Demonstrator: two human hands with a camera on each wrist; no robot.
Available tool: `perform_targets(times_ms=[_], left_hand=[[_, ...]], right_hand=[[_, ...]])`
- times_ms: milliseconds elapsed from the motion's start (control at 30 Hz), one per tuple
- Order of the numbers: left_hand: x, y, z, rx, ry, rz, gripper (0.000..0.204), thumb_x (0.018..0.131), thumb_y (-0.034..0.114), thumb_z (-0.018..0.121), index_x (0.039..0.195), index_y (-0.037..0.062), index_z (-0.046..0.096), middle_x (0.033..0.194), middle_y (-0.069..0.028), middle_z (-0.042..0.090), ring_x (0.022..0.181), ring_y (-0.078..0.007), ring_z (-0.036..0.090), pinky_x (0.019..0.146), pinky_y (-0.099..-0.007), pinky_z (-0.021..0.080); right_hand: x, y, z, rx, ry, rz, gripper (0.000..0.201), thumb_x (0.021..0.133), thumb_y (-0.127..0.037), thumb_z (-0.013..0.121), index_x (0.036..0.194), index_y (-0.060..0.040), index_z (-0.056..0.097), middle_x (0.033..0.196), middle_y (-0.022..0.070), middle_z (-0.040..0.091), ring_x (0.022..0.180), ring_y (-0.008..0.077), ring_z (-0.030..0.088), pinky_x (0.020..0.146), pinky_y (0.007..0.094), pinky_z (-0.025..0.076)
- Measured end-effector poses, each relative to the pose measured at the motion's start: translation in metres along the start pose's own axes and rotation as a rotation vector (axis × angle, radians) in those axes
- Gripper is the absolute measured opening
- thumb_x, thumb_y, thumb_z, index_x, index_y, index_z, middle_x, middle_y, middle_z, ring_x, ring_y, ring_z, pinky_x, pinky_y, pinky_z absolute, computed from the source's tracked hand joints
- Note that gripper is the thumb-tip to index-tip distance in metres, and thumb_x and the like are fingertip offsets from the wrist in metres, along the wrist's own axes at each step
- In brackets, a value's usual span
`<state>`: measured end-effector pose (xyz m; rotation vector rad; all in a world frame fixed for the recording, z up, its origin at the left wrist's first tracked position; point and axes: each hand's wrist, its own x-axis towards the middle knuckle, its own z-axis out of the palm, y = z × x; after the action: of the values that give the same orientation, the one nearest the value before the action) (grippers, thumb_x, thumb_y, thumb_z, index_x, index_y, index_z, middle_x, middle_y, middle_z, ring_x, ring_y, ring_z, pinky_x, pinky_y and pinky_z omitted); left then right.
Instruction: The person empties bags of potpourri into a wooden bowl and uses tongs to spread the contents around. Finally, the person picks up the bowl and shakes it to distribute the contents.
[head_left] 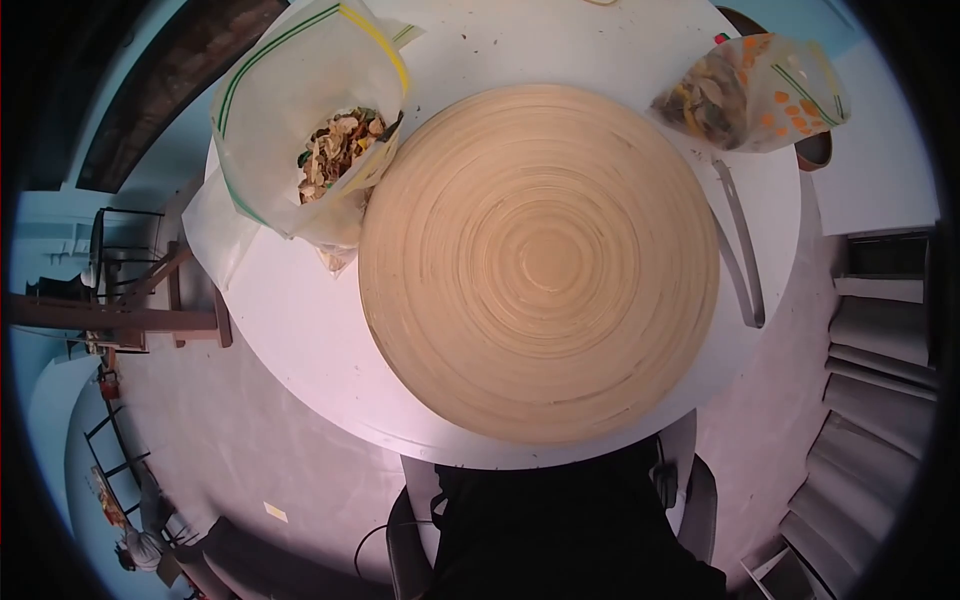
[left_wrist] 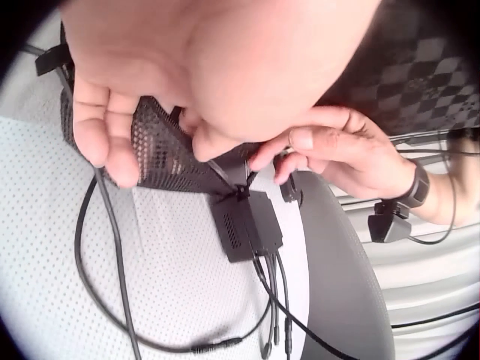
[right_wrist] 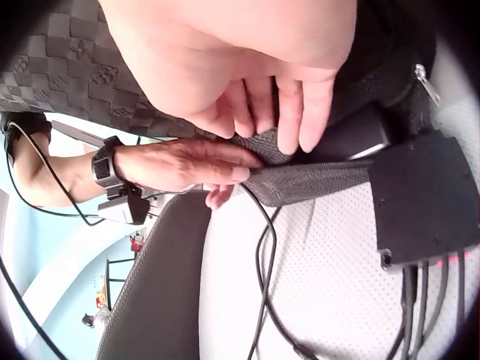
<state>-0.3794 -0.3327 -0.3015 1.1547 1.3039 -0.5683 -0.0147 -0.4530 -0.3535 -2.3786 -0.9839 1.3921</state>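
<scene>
Both hands are low at the seat, out of the head view. A black mesh pouch (left_wrist: 161,154) with a zipper lies on the white perforated seat (left_wrist: 45,195). In the right wrist view my left hand (right_wrist: 176,166) pinches one end of the pouch between thumb and fingers. My right hand (right_wrist: 247,67) has its fingers curled at the pouch's upper edge; in the left wrist view its fingertips are right at the opposite end. Close to those fingertips sits a black box (left_wrist: 251,229) with several cables plugged in. A smooth black object (right_wrist: 352,135) shows at the pouch opening.
Black cables (left_wrist: 112,247) loop over the seat. In the head view a round ribbed wooden board (head_left: 550,350) lies on the white table (head_left: 300,330). An open zip bag (head_left: 260,90) of dried pieces, another filled bag (head_left: 715,95) and metal tongs (head_left: 745,240) are around it.
</scene>
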Motion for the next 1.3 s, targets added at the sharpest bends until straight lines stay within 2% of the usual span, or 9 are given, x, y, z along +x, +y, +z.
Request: perform_targets(times_ms=[1300], left_hand=[[-0.007, -0.004, 0.009, -0.001, -0.006, -0.008, 0.031, 0.096, 0.022, 0.059, 0.119, 0.0021, 0.067, 0.113, -0.0206, 0.071, 0.106, -0.0345, 0.068, 0.093, -0.0431, 0.053]], right_hand=[[-0.016, 0.011, 0.001, -0.012, -0.05, 0.011, 0.03, 0.092, -0.027, 0.062, 0.112, -0.0057, 0.069, 0.091, 0.0188, 0.066, 0.089, 0.0375, 0.063, 0.075, 0.0443, 0.05]])
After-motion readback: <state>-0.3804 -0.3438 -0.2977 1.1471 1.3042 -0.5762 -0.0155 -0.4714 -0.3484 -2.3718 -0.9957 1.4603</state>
